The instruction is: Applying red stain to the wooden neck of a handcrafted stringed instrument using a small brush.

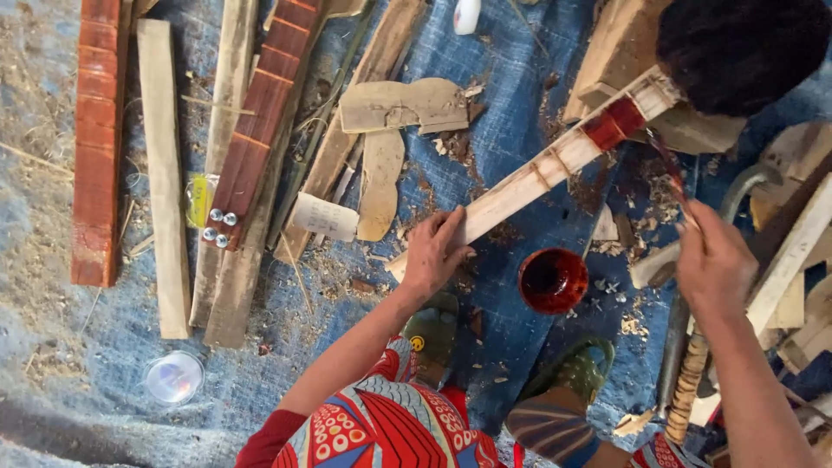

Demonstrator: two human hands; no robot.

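From the head camera, looking straight down, the pale wooden neck piece [537, 178] lies across a blue tarp [503, 78] on a slant: its long axis runs from its near, lower end just above the red bowl of stain [553, 279] up and away to the right, where a wet red band [614, 124] already colours it.

The left hand [435, 251] sits on that lower end, left of the bowl, palm down with fingers spread flat along the wood, pinning it rather than wrapping it.

The right hand [712, 260] hovers to the right of the bowl, closed around the handle of a thin brush [669, 165] that points up toward the stained band. So the right hand is the nearer one to the painted end, and the left is the nearer one to the bare end.

Well left of the bowl lie reddish stained boards [97, 139] and plain planks [165, 173]; below the bowl are the person's green sandals [568, 373].
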